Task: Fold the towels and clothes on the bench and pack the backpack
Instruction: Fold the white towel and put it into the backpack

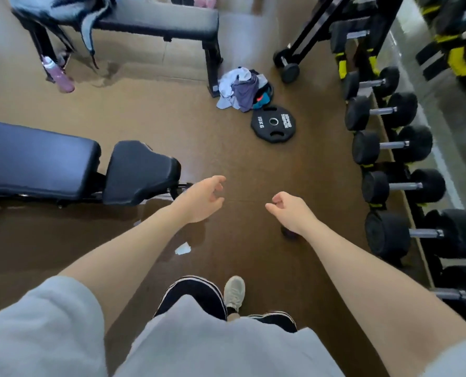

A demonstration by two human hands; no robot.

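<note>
Setting: gym floor (172, 126), brown and glossy, seen from above by a standing person.
Far tabletop (155, 19): black padded bench at upper left; dark and grey clothes (71, 9) lie draped in a heap over its left end, unfolded, one piece hanging over the edge.
Bottle (59, 74): pink, on the floor beneath that end.
Near bench (36, 156): bare padding at mid left.
Left hand (203, 198): held out over the floor, fingers loosely curled, holding nothing.
Pile (240, 88): crumpled pale and purple garments on the floor by the far bench's foot; whether the dark item under them is the backpack cannot be told.
Right hand (290, 209): likewise loose and empty, apart from the left.
Weight plate (273, 123): flat beside the pile.
Dumbbells (389, 144): racked at right.
Progress: judged barely begun; nothing appears folded or packed.
</note>
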